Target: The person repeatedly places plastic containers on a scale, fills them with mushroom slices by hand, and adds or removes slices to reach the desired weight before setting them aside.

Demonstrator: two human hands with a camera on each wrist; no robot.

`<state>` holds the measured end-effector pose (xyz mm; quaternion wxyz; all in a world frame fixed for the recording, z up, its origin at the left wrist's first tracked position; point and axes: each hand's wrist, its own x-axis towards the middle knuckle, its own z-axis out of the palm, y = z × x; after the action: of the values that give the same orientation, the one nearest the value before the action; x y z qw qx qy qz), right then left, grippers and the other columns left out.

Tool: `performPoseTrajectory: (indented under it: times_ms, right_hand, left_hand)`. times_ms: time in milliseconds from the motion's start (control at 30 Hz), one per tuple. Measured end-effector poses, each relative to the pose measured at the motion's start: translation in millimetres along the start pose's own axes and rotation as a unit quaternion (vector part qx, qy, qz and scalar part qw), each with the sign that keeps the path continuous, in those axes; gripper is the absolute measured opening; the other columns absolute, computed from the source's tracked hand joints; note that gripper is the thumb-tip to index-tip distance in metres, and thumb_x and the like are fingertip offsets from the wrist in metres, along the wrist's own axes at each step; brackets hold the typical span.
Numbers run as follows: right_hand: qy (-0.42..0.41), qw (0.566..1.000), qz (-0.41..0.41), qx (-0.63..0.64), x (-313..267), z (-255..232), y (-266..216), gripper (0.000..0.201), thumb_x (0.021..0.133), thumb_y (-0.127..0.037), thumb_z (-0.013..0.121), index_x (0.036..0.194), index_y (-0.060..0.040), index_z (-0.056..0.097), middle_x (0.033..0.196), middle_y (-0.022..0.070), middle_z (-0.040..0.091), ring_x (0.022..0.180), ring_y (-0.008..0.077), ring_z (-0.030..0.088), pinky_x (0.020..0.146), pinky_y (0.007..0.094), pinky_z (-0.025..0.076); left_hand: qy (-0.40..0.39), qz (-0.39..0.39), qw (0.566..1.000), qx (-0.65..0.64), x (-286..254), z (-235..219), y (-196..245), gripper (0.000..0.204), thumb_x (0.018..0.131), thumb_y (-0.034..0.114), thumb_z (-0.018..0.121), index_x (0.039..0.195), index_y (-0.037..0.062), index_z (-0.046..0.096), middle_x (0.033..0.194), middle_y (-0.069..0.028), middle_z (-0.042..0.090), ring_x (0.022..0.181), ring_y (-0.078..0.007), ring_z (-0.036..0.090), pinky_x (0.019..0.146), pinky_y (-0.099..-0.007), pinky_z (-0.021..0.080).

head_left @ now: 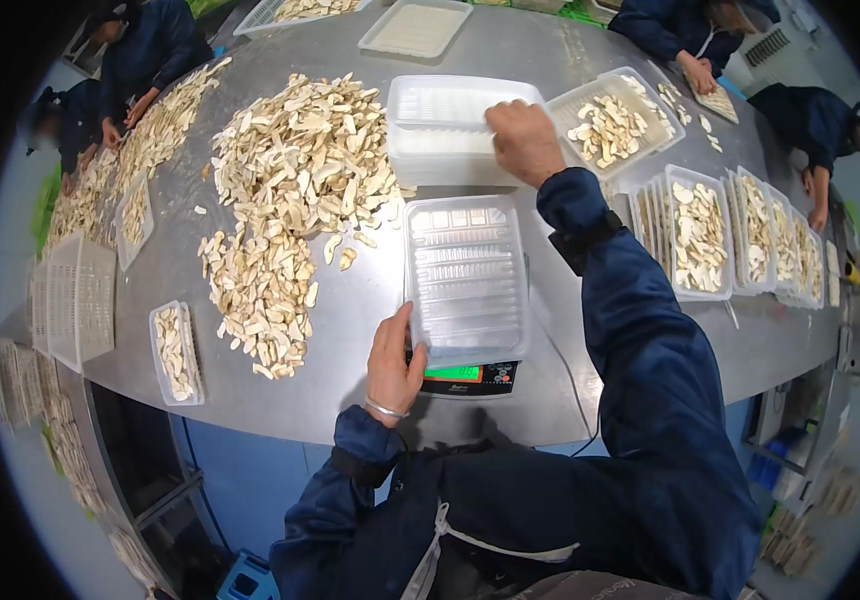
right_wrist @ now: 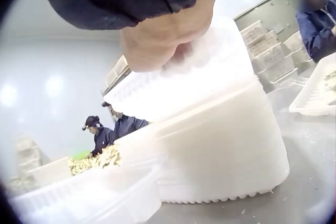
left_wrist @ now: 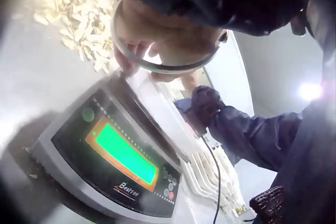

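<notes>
A translucent ribbed tray (head_left: 466, 280) holding nothing lies on the black scale (head_left: 470, 380), whose display glows green in the left wrist view (left_wrist: 126, 155). My left hand (head_left: 393, 365) rests at the tray's near left corner, fingers extended along its side and thumb by the near edge. Farther back, my right hand (head_left: 527, 143) grips the right side of the top tray (head_left: 440, 103) of a white stack. The right wrist view shows this hand (right_wrist: 168, 40) over the stack (right_wrist: 226, 145), the top tray tilted above the others; its fingertips are blurred.
Sliced pieces form a large pile (head_left: 300, 150) left of the stack. Filled trays (head_left: 698, 235) stand in rows at the right, with a part-filled tray (head_left: 610, 130) behind them. A small filled tray (head_left: 177, 355) and a basket (head_left: 80, 300) are at the left. Other people work around the table.
</notes>
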<state>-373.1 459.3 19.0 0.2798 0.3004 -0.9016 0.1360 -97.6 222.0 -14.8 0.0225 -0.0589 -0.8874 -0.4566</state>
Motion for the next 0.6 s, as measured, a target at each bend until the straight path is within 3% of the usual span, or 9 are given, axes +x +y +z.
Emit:
performPoseTrajectory:
  times_ms: [67, 133, 200, 267, 400, 467, 600]
  right_hand:
    - [0.114, 0.992, 0.057, 0.008, 4, 8, 14, 0.009, 0.072, -0.005, 0.054, 0.079, -0.0060, 0.059, 0.076, 0.0122, 0.061, 0.078, 0.0320, 0.059, 0.071, 0.0428, 0.046]
    - [0.137, 0.984, 0.099, 0.055, 8, -11, 21, 0.012, 0.075, -0.005, 0.053, 0.084, -0.0053, 0.061, 0.076, 0.0136, 0.060, 0.078, 0.0328, 0.060, 0.070, 0.0420, 0.047]
    - [0.160, 0.957, 0.135, 0.202, 5, -32, 15, 0.015, 0.078, -0.006, 0.053, 0.090, -0.0040, 0.062, 0.078, 0.0142, 0.059, 0.077, 0.0322, 0.059, 0.069, 0.0377, 0.047]
    - [0.129, 0.944, 0.146, 0.267, -6, -66, -7, 0.015, 0.079, -0.004, 0.056, 0.094, -0.0020, 0.061, 0.081, 0.0146, 0.058, 0.076, 0.0312, 0.058, 0.070, 0.0334, 0.047]
    - [0.063, 0.979, 0.051, 0.189, -59, -122, -71, 0.018, 0.073, 0.007, 0.059, 0.089, -0.0011, 0.057, 0.083, 0.0127, 0.056, 0.074, 0.0305, 0.056, 0.067, 0.0352, 0.045]
    - [0.047, 0.987, 0.004, 0.152, -91, -125, -97, 0.020, 0.069, 0.006, 0.060, 0.086, -0.0026, 0.057, 0.081, 0.0107, 0.055, 0.072, 0.0289, 0.054, 0.063, 0.0370, 0.041]
    - [0.009, 0.990, 0.039, 0.136, -141, -108, -138, 0.023, 0.067, 0.003, 0.062, 0.089, -0.0037, 0.058, 0.084, 0.0078, 0.056, 0.076, 0.0258, 0.054, 0.065, 0.0349, 0.040]
  left_hand:
    - [-0.006, -0.082, 0.994, -0.067, -2, 0, 4, 0.055, 0.080, 0.004, 0.059, 0.132, -0.0023, 0.041, 0.094, -0.0150, 0.056, 0.078, -0.0266, 0.056, 0.072, -0.0351, 0.047]
    - [-0.002, -0.113, 0.989, -0.098, -5, 3, -1, 0.057, 0.080, 0.006, 0.060, 0.133, -0.0011, 0.040, 0.079, -0.0095, 0.055, 0.064, -0.0193, 0.054, 0.062, -0.0306, 0.046]
    - [0.006, -0.127, 0.986, -0.108, -7, 4, -5, 0.056, 0.080, 0.006, 0.062, 0.132, 0.0013, 0.042, 0.073, -0.0063, 0.053, 0.059, -0.0162, 0.051, 0.058, -0.0289, 0.045]
    - [0.009, -0.115, 0.987, -0.116, -8, 4, -12, 0.054, 0.080, 0.005, 0.063, 0.130, 0.0026, 0.044, 0.070, -0.0051, 0.053, 0.057, -0.0144, 0.051, 0.057, -0.0275, 0.044]
    - [0.012, -0.166, 0.966, -0.199, -9, 8, -21, 0.046, 0.079, 0.004, 0.066, 0.122, 0.0013, 0.052, 0.067, 0.0003, 0.053, 0.057, -0.0065, 0.048, 0.055, -0.0232, 0.043]
    - [-0.004, -0.167, 0.962, -0.216, -10, 7, -27, 0.044, 0.080, 0.004, 0.066, 0.122, 0.0003, 0.053, 0.069, 0.0009, 0.054, 0.058, -0.0053, 0.048, 0.055, -0.0218, 0.042]
    - [-0.019, -0.185, 0.950, -0.249, -13, 6, -32, 0.039, 0.083, 0.004, 0.065, 0.119, -0.0012, 0.054, 0.070, 0.0025, 0.055, 0.062, -0.0034, 0.048, 0.058, -0.0195, 0.042]
